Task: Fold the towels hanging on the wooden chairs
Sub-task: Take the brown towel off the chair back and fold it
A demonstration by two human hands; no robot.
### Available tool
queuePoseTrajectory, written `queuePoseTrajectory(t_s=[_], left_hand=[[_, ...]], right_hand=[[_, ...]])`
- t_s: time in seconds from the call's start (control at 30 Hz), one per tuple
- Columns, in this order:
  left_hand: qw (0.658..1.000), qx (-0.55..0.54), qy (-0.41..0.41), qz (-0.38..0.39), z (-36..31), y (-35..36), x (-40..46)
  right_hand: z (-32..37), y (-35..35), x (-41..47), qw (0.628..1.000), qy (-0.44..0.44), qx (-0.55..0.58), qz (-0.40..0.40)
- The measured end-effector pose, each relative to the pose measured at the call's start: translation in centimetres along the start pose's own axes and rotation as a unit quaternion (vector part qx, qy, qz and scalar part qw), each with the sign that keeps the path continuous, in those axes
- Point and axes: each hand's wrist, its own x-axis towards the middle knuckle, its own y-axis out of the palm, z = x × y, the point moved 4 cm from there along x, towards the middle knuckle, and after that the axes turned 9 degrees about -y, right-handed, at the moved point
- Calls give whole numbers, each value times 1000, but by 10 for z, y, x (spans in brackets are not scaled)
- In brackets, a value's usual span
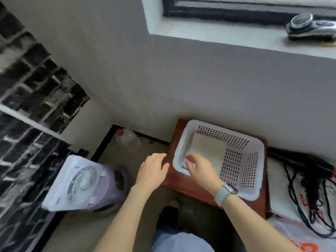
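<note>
A folded cream towel [209, 150] lies flat in the left half of a white perforated plastic basket [252, 144]. The basket stands on a reddish-brown wooden stool [183, 186] against the wall. My right hand [199, 170], with a grey watch on the wrist, hovers over the basket's near left corner, fingers apart, touching or just above the towel's near edge. My left hand [152, 171] is open with its fingers spread, left of the basket, above the stool's left edge. No chair with hanging towels is in view.
A white and lilac box fan [81, 180] stands on the floor at the left. A clear bottle with a red cap [127, 138] lies by the wall. Black cables on a white bag [309, 193] lie right of the stool. A silver device [311, 27] rests on the windowsill.
</note>
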Motion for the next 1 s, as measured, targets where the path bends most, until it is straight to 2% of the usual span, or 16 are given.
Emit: queuePoseTrajectory(t_s=[0.13,0.23,0.37,0.5,0.7,0.8,0.9,1.0], left_hand=[[985,-66,-135,-89,74,-30,-96],[948,-119,-247,-159,132,-46,-181],[878,-147,-372,-262,196,-53,-303],[820,-149,-451,-319,242,-35,-420],[734,-171,-542,-373,300,14,-610],[705,-168,-567,-391,322,39,-701],[679,-169,-603,-383,342,65,-779],[635,-200,-641,-382,358,89,-841]], right_hand=[[79,41,-25,982,-151,-64,89],[137,85,-54,956,-227,-98,156],[211,157,-112,895,-339,-123,261],[264,230,-196,824,-430,-156,334],[316,342,-357,751,-514,-142,390],[333,394,-440,716,-537,-147,420],[342,439,-515,684,-551,-160,450],[347,471,-577,648,-561,-170,487]])
